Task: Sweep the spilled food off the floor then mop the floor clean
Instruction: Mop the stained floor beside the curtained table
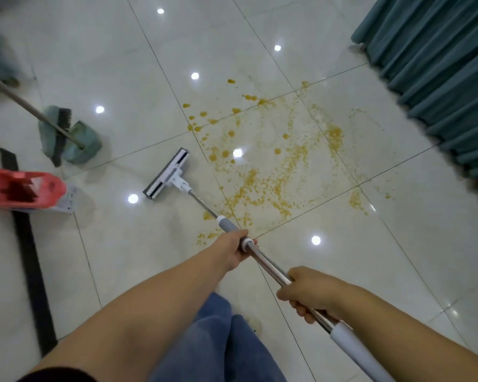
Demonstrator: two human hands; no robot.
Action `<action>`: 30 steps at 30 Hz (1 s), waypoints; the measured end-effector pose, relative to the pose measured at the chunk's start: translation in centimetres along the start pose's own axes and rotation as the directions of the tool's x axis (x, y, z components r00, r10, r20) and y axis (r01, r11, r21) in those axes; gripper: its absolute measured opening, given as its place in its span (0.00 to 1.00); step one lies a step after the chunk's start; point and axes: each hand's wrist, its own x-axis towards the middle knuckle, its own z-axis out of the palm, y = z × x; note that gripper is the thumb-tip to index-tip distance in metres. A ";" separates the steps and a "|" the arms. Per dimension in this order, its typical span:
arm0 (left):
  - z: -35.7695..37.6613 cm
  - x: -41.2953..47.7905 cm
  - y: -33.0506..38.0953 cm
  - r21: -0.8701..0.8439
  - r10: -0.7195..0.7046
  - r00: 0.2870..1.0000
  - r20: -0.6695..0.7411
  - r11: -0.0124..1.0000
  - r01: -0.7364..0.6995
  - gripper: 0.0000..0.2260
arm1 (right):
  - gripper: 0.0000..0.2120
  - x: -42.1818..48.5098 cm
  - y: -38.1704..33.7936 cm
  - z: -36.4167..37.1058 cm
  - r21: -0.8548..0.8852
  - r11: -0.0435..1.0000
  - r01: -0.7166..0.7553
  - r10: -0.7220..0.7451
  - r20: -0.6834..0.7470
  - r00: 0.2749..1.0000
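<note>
Now both hands clamped on the mop shaft (271, 267), apart: left hand (236, 249) at the grey sleeve, right hand (307, 293) on bare steel. Mop head (166, 175) down on the tile just left of the yellow spill (273, 166). Green dustpan (83, 144) and broom (61, 128) farther left of it, teal curtain (439, 78) right.

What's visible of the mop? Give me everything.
The mop has a shiny metal shaft, a grey sleeve partway down and a white grip at the top end. Its narrow flat head, white with a dark grey strip, seems to rest on the tiled floor, left of the main yellow spill. The shaft slants up toward the person. The left hand grips the sleeve's upper end, and the right hand grips higher up.
</note>
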 end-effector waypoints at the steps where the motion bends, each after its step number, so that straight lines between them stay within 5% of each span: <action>1: 0.1 0.2 -0.3 0.035 0.002 1.000 -0.002 0.999 -0.002 0.10 | 0.06 -0.2 0.0 0.0 -0.044 0.999 0.001 -0.002 -0.010 1.000; 8: 1.8 0.5 -3.7 0.097 0.006 1.000 0.015 0.995 -0.008 0.10 | 0.09 -1.5 2.9 -1.1 -0.022 1.000 -0.023 0.023 0.009 1.000; 14: 1.6 2.6 -1.8 -0.051 0.073 0.997 -0.025 0.996 -0.074 0.14 | 0.10 1.1 -0.6 0.0 0.050 0.994 -0.097 0.100 -0.046 0.994; 18: -0.1 5.2 4.5 -0.158 0.099 0.993 -0.064 0.982 -0.108 0.13 | 0.10 4.9 -6.7 0.5 0.076 0.993 -0.093 0.097 -0.047 0.994; 30: -6.5 14.9 27.1 0.044 0.249 0.951 -0.185 0.969 -0.245 0.08 | 0.12 18.6 -26.8 0.3 0.118 0.990 0.082 -0.079 -0.027 0.996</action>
